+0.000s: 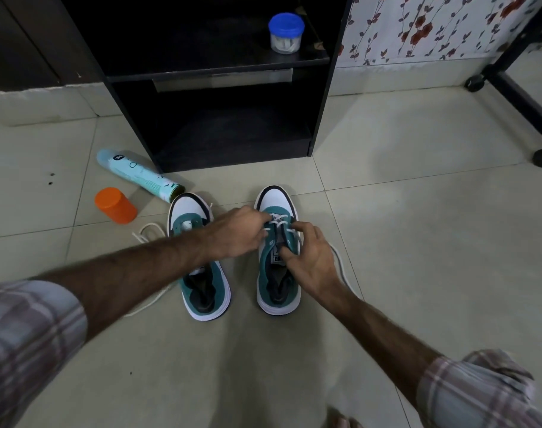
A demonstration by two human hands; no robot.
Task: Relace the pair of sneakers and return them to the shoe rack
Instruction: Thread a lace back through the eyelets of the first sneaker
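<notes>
Both hands are working over the right-hand teal suede sneaker with the white toe cap (pixel 277 242), which is standing on the pale tiled floor (pixel 418 211) in front of the black wooden shoe rack (pixel 220 88). The left hand (pixel 239 233) is curling its fingers at the lowest eyelets, apparently pinching the thin white cord lace (pixel 279 223). The right hand (pixel 310 257) is pressing its thumb onto the tongue and curling its fingers round the shoe's outer side, steadying it.

The lace is looking limp and light, likely to slip back through an eyelet unless pinched close to its tip. The upper is looking soft, the sole stiffer, so the sole edge or heel is probably the firmer place to hold when lifting.

The matching second teal sneaker (pixel 201 273) is standing just to the left, barely laced, with its own loose white lace (pixel 149 233) trailing out to the left. Between that shoe and the rack, a pale blue spray can (pixel 137 174) is lying on its side beside an orange plastic cap (pixel 115 205). A blue-lidded clear jar (pixel 285 34) is sitting on the rack's upper shelf; the lower shelf is looking free of obstruction.
</notes>
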